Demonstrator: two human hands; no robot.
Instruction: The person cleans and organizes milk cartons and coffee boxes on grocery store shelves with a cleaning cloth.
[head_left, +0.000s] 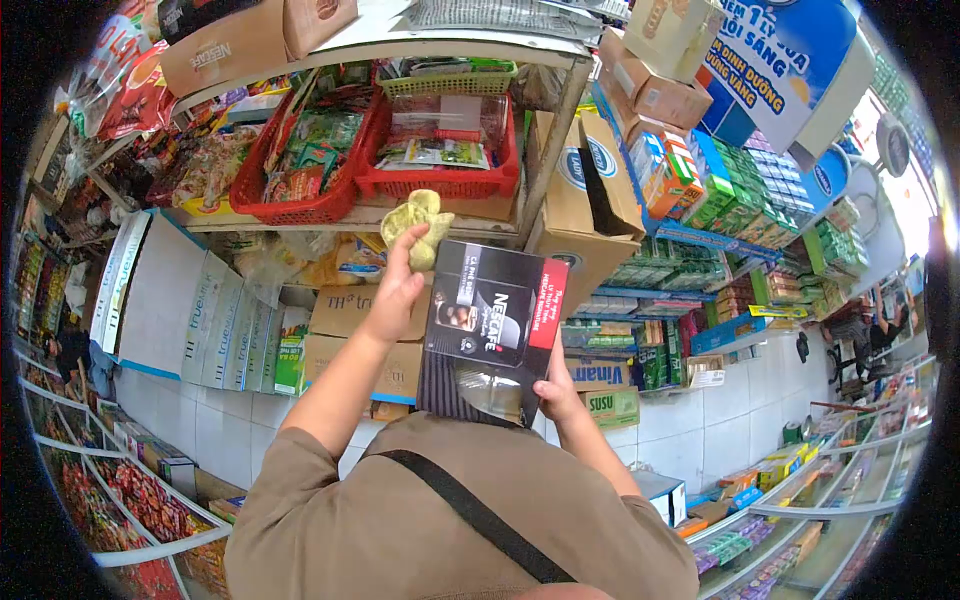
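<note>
My left hand [403, 288] is raised beside the upper left edge of a black coffee box [482, 338], its fingers closed on a crumpled yellow cloth [420, 222]. My right hand [556, 388] grips the lower right edge of that box, with the thumb on its front and the other fingers hidden behind it. The box has NESCAFE lettering, a red strip along its right side and a clear window low on the front. It is held tilted before my chest, below the shelf.
Red baskets [438, 180] of packets sit on the shelf ahead. A brown carton [590, 185] stands right of them, near shelves of stacked drink cartons [745, 190]. White and blue cartons [205, 310] stand at left on the tiled floor [705, 425]. Glass display cases [800, 520] curve behind me.
</note>
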